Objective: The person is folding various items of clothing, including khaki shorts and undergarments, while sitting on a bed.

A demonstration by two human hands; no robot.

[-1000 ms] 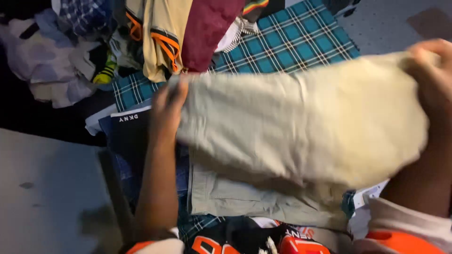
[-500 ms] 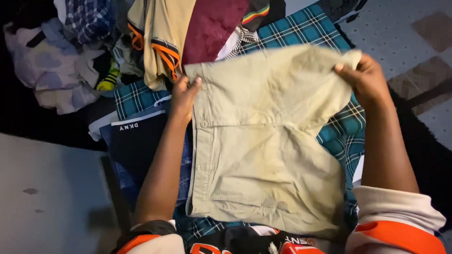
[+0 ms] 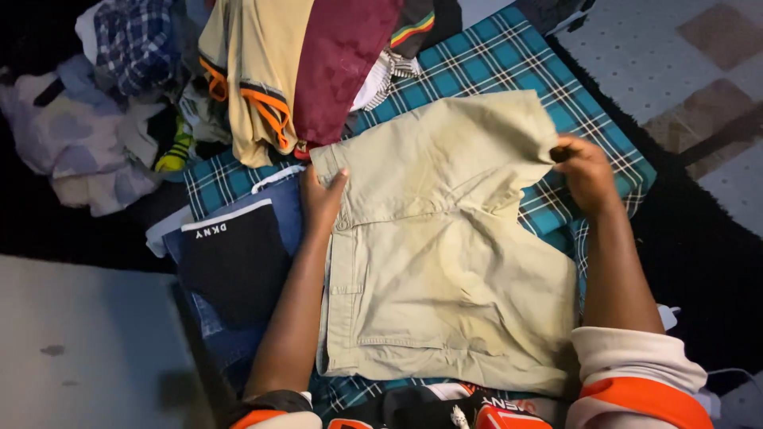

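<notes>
Since half a second earlier, both hands had lowered the khaki cotton shorts (image 3: 445,262) onto the teal plaid blanket (image 3: 493,71), top half folded down over the lower.

Left hand (image 3: 322,199): pressed on the waistband corner at the shorts' left edge, thumb over the cloth, pinning rather than clenching. Right hand (image 3: 584,171): fingers pinched on the upper right corner of the fold.

Shorts lay between the two hands, each touching its own corner, neither nearer. Long axis ran toward and away from the person; waistband along the left side, leg hems to the right.

Dark blue folded garment with white band (image 3: 234,254) just left of the left forearm. Heaped clothes, tan and maroon (image 3: 318,63), beyond.
</notes>
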